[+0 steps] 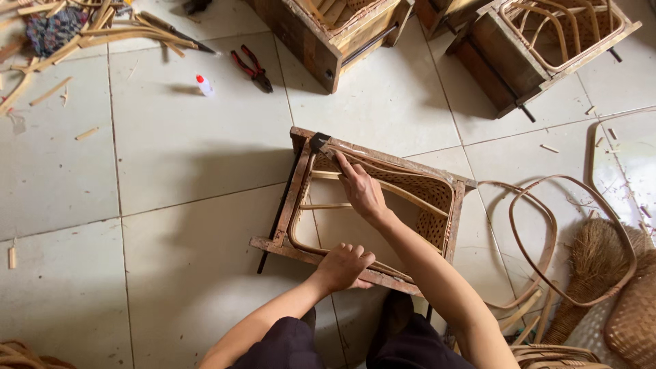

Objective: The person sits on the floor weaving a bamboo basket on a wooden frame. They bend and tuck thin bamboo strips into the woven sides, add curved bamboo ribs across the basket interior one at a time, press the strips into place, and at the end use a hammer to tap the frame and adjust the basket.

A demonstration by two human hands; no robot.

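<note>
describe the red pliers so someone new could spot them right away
Start at the square wooden frame mould under the person's hands on the pale tiled floor. Look up and left, towards the small white red-capped bottle. The red-handled black-jawed pliers lie just right of it, the only red-handled tool there.

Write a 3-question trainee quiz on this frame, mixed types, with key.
1. True or false: the right hand holds the red-handled pliers.
2. Which part of the wooden frame mould does the left hand rest on? A) far rail B) near rail C) right rail
3. Fill in: the small white bottle on the tiled floor has a ___ cap.

Key: 1 false, the pliers lie apart on the floor while that hand presses the rattan strip inside the mould. 2 B. 3 red.
</note>
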